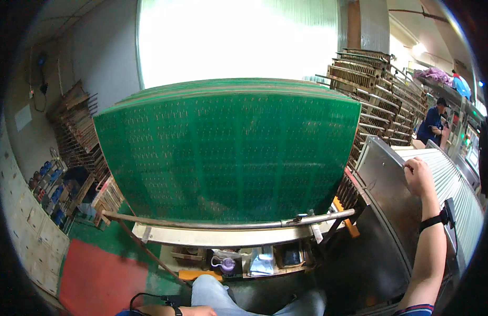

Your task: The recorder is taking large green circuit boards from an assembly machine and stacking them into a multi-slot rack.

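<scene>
My right hand (420, 177) is at the right, its fingers curled over the top edge of the metal side panel (387, 149) of a roller conveyor. A dark band with a small device circles that wrist. My left hand (200, 311) lies low over my lap at the bottom edge, mostly cut off, so its fingers do not show. In front of me leans a stack of large green circuit panels (233, 158), covered in rows of small marks. A metal bar (228, 225) runs across the front of the rack that carries them.
Below the rack, a shelf holds a purple bottle (226, 265) and small trays. Rows of pale conveyor rollers (438, 163) extend at right. Slotted racks (380, 95) are stacked behind. A person (432, 124) in dark blue stands at the far right. Lockers (31, 226) line the left.
</scene>
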`<action>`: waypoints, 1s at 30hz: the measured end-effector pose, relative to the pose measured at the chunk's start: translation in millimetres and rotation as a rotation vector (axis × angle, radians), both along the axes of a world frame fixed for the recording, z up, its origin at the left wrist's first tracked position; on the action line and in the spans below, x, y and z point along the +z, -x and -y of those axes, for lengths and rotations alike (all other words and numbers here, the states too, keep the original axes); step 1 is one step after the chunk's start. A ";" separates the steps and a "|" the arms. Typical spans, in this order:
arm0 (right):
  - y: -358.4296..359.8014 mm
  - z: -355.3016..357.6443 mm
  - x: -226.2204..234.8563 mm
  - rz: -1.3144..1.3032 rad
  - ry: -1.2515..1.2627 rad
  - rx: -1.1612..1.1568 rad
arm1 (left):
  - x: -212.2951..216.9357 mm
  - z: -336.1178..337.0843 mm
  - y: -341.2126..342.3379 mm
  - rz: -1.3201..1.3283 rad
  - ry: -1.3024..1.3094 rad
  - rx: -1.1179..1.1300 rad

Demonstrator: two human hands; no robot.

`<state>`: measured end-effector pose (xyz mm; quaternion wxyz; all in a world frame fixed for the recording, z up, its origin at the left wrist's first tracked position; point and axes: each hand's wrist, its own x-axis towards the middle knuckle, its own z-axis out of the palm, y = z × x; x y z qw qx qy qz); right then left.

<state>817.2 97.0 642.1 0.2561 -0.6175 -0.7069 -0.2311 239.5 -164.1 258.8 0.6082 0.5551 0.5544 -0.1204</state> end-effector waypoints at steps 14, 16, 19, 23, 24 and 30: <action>-3.0 -3.0 -5.6 0.039 -0.037 0.040 | -3.9 2.0 4.1 0.043 0.020 0.023; -2.5 -3.1 -5.0 0.037 -0.016 0.012 | -3.6 1.5 4.1 0.053 0.019 0.025; 3.3 0.6 -2.6 0.005 -0.037 0.015 | -3.9 1.4 3.1 0.047 0.031 0.034; 3.9 0.3 -1.0 0.009 -0.028 0.025 | -8.3 0.3 4.1 0.029 0.047 0.014; 3.4 1.5 1.2 -0.001 -0.038 0.022 | -8.4 -0.4 3.4 0.029 0.039 0.004; 7.7 2.4 1.1 -0.008 -0.017 0.008 | -9.2 1.6 4.6 0.023 0.020 -0.015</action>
